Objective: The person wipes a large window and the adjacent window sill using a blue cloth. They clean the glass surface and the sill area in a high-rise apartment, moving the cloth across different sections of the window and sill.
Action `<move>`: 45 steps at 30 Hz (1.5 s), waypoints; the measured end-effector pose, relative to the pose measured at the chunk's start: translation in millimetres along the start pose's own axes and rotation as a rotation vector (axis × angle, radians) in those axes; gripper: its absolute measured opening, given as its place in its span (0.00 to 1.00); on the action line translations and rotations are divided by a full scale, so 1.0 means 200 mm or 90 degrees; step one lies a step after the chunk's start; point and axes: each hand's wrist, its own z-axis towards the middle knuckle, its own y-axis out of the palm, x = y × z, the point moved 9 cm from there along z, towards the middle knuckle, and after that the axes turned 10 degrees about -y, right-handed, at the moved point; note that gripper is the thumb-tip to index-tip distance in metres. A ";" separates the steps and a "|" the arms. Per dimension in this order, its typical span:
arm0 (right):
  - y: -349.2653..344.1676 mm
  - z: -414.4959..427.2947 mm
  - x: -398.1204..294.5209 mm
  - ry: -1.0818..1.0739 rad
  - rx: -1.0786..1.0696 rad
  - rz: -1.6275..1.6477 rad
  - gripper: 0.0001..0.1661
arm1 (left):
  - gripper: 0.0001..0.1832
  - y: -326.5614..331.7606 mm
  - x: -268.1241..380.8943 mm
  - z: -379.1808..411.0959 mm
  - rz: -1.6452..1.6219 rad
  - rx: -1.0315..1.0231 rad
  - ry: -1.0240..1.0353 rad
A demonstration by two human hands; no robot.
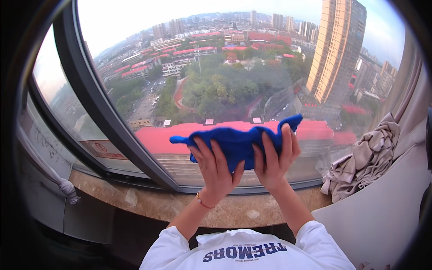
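Note:
A blue cloth is spread crumpled between my two hands, in front of the large window pane. My left hand holds its left part, fingers pointing up and lying over the fabric; a thin beaded bracelet circles the wrist. On the right part, my right hand has its fingers spread over the cloth, and a bunched corner rises beside the fingertips. The cloth appears to lie against the glass, though exact contact cannot be told. Hazy smears show on the pane above it.
A brown stone windowsill runs below the dark window frame. Bunched beige curtain fabric lies at the right end of the sill. At left hang a knotted pale curtain and a warning sticker on the glass. Buildings stand outside.

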 end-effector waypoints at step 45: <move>0.49 -0.72 -0.35 -0.151 -0.327 0.083 0.24 | 0.21 0.06 -0.67 -0.41 0.048 -0.050 -0.065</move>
